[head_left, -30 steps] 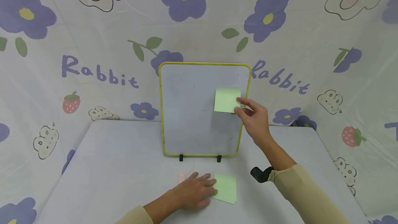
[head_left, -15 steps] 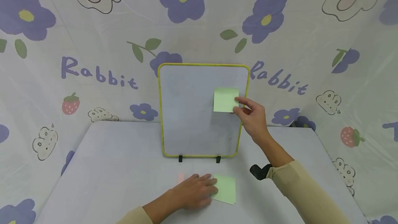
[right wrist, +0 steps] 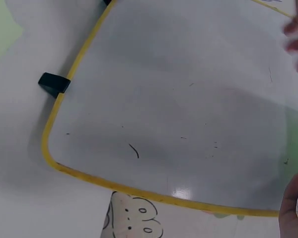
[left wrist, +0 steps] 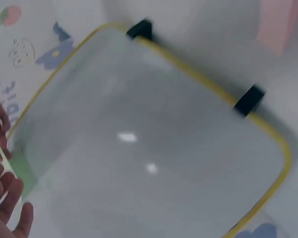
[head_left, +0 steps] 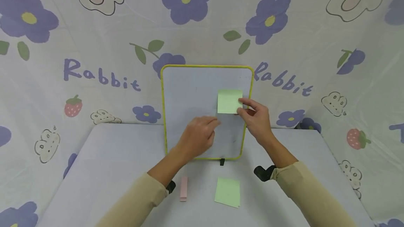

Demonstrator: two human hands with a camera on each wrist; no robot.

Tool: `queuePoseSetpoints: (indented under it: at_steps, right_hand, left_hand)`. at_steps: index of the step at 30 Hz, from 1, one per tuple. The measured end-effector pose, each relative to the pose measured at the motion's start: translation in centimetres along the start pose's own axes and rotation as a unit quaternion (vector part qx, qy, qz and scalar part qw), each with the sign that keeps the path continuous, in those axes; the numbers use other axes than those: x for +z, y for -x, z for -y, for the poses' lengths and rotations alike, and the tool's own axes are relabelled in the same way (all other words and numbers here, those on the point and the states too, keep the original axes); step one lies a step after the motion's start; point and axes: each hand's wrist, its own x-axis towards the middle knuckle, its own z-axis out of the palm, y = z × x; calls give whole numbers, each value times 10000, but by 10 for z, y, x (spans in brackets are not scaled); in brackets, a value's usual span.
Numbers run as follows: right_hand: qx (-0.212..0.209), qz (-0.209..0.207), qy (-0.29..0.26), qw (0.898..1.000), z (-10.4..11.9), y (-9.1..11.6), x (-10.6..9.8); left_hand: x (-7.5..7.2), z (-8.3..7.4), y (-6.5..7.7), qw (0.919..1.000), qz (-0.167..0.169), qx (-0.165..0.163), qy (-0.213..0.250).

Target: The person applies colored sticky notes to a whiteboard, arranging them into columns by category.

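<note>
Fingers and thumb of the right hand (head_left: 258, 122) were clamped together on the right edge of a pale green note (head_left: 228, 101). That square of paper was held upright before the upper right part of a whiteboard (head_left: 186, 102); whether its whole back touched the board could not be told. Just below and to the left of it, the left hand (head_left: 197, 136) was raised in front of the board, its fingers loosely bent and, in the left wrist view, apart from one another, with nothing seen between them.

A yellow frame (head_left: 206, 66) with rounded corners ran round the board, and small dark marks (right wrist: 134, 151) showed on its white face. Black clips (left wrist: 250, 100) gripped its lower edge, one of them hidden behind the left arm in the head view. Nearer the person, a narrow pink pad (head_left: 183, 189) and some overlapping green sheets (head_left: 228, 192) lay well apart on the white table (head_left: 126, 150). Beige sleeves (head_left: 310, 192) covered both forearms, and a black device (head_left: 264, 173) sat at the right wrist. Behind everything hung a pale cloth (head_left: 202, 41) printed with purple flowers, strawberries and the word "Rabbit".
</note>
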Motion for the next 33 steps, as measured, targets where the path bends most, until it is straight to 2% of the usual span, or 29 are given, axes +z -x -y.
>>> queuePoseSetpoints:
  at_steps: [3, 6, 10, 17, 22, 29, 31, 33]
  right_hand:
    - [3, -18, 41, 10000, 0, -1, -1]
    - [-4, -15, 82, 10000, 0, -1, -1]
    - [-45, 27, 128, 9999, 0, -2, -1]
    - [-110, 43, 239, 9996, 1, -3, -1]
    - [-73, 42, 215, 9997, 0, -3, -1]
    - [-107, 60, 248, 9996, 2, -5, 0]
    - [-182, -10, 383, 9991, 2, -5, 0]
    - [-433, -178, 756, 9960, 2, -5, 1]
  left_hand:
    - [-4, 12, -18, 9984, -205, -167, -509]
    - [-7, 21, -28, 9948, -16, -158, -1009]
    - [-6, 29, -33, 9888, 316, -63, -1457]
    - [-4, 34, -36, 9810, 803, -8, -1764]
    - [-3, 35, -40, 9746, 1034, -32, -1987]
    - [-1, 37, -41, 9699, 1122, -113, -2160]
    - [0, 36, -41, 9689, 1131, -144, -2196]
    - [1, 36, -41, 9683, 1125, -180, -2221]
